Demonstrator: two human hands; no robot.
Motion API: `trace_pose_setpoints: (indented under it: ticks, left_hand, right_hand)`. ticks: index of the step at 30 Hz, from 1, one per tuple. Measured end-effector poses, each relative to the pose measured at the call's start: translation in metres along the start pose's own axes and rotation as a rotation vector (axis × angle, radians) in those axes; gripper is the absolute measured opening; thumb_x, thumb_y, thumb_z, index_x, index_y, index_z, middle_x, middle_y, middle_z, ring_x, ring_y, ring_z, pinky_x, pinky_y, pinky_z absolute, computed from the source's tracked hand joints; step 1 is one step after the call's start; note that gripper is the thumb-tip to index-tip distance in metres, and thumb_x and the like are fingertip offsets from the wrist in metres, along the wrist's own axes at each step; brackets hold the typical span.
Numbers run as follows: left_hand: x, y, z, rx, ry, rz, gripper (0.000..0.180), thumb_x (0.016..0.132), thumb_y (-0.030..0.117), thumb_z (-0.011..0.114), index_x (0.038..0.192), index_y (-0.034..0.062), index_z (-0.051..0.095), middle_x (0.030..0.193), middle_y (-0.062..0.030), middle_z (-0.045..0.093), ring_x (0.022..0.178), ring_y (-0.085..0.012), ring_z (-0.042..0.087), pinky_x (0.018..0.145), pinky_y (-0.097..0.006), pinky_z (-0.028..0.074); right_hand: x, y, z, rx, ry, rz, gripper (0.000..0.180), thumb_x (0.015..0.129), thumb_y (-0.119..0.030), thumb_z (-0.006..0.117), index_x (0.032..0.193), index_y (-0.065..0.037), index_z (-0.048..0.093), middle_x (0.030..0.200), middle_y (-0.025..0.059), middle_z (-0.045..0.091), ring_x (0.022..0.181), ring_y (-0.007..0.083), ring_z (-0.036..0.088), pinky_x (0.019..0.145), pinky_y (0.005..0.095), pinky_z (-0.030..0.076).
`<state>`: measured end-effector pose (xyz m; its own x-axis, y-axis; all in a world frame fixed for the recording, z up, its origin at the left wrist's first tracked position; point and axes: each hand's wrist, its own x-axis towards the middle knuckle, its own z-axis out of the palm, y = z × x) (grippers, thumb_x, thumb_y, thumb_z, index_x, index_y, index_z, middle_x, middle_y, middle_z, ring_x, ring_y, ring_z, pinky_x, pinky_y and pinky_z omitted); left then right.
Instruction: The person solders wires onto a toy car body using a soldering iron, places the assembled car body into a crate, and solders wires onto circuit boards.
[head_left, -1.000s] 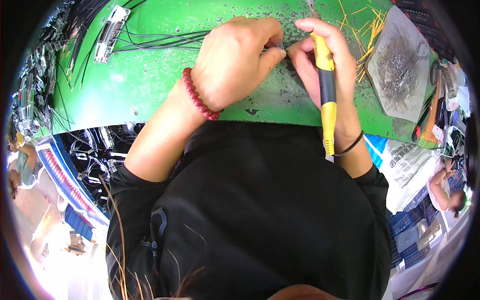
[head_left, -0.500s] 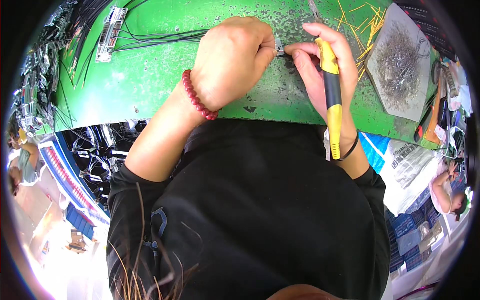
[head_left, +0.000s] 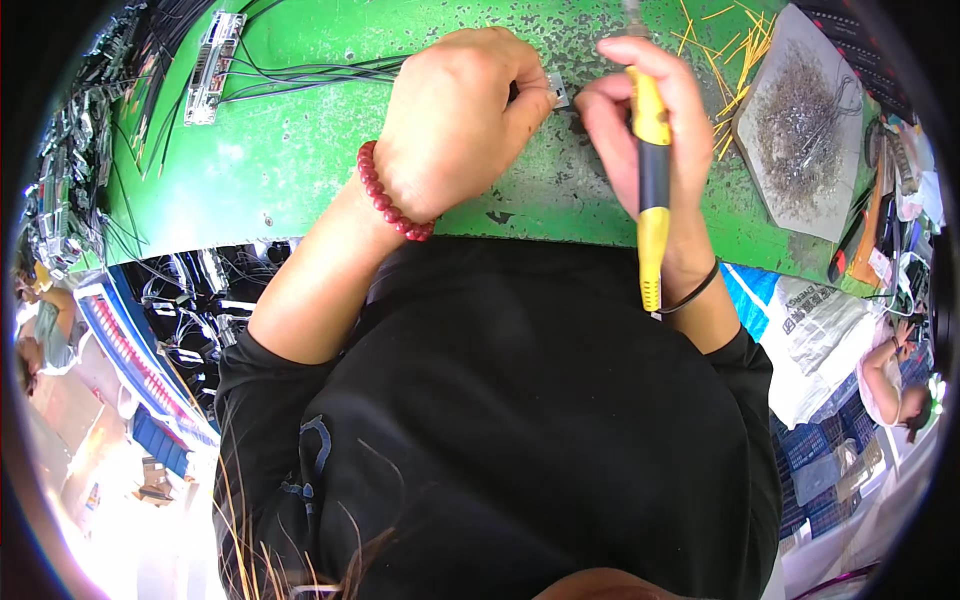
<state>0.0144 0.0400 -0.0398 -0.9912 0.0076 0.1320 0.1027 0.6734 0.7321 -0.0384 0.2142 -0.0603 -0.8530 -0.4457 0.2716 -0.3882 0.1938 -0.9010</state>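
Observation:
My left hand (head_left: 465, 120), with a red bead bracelet at the wrist, is closed over the green bench. Its thumb and index finger pinch a small silver-white part (head_left: 558, 90), mostly covered by the fingers. Black wires (head_left: 310, 78) run left from under this hand to a clear-and-silver connector strip (head_left: 214, 68). In my right hand (head_left: 655, 110) lies a soldering iron (head_left: 652, 180) with a yellow and black handle, its metal end pointing away from me. The right thumb and fingertips are close to the small part, with a slight gap between.
A grey slab (head_left: 795, 130) covered with dark metal scraps lies at the right, beside thin yellow wires (head_left: 745, 85). Bundles of wired strips (head_left: 65, 170) crowd the bench's left edge. White and blue bags (head_left: 810, 340) are below the bench at the right.
My right fingertips have drawn back slightly from the small part, which now shows more. The soldering iron's handle has swung a little left at its near end.

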Motion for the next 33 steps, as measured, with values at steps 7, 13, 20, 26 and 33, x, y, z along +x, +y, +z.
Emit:
trace_pose_setpoints:
  ticks: [7,13,20,26,33]
  left_hand:
    - [0.001,0.003,0.007,0.083,0.063,-0.018,0.008,0.074,0.009,0.063,0.069,0.0030,0.059,0.075,-0.0135,0.061,0.076,-0.0336,0.061,0.066,-0.044,0.051]
    - [0.003,0.002,0.008,0.119,0.050,-0.013,0.006,0.072,0.006,0.065,0.071,0.0033,0.059,0.076,-0.0111,0.062,0.074,-0.0309,0.060,0.065,-0.040,0.050]
    - [0.003,0.001,0.009,0.133,0.058,0.006,0.008,0.071,0.002,0.068,0.072,0.0033,0.060,0.077,-0.0094,0.064,0.073,-0.0289,0.060,0.064,-0.036,0.049]
    - [0.003,0.003,0.009,0.137,0.052,-0.017,0.008,0.071,0.002,0.067,0.071,0.0033,0.060,0.076,-0.0092,0.064,0.073,-0.0292,0.061,0.065,-0.036,0.049]
    - [0.002,0.001,0.010,0.123,0.081,0.022,0.007,0.071,0.001,0.066,0.070,0.0030,0.059,0.075,-0.0095,0.063,0.073,-0.0297,0.060,0.066,-0.036,0.049]
  right_hand:
    - [-0.006,-0.016,-0.020,0.166,0.017,0.165,0.033,0.094,-0.019,0.060,0.122,-0.002,0.056,0.069,0.0023,0.066,0.060,0.0061,0.055,0.058,0.0199,0.044]
    - [-0.027,-0.006,-0.039,0.291,0.087,0.101,0.045,0.094,-0.032,0.055,0.118,0.005,0.062,0.077,0.0065,0.062,0.067,0.0097,0.056,0.060,0.0231,0.044]
    - [-0.038,0.002,-0.039,0.379,0.181,0.161,0.021,0.082,-0.012,0.068,0.093,0.002,0.057,0.072,-0.0011,0.054,0.060,0.0030,0.043,0.054,0.0185,0.031]
    - [-0.039,0.005,-0.039,0.330,0.099,0.145,0.022,0.080,-0.013,0.071,0.093,0.001,0.059,0.074,-0.0017,0.054,0.061,0.0030,0.044,0.055,0.0189,0.033]
    - [-0.039,0.003,-0.039,0.273,0.049,0.147,0.022,0.080,-0.012,0.072,0.093,0.001,0.060,0.075,-0.0006,0.055,0.063,0.0036,0.047,0.057,0.0194,0.036]
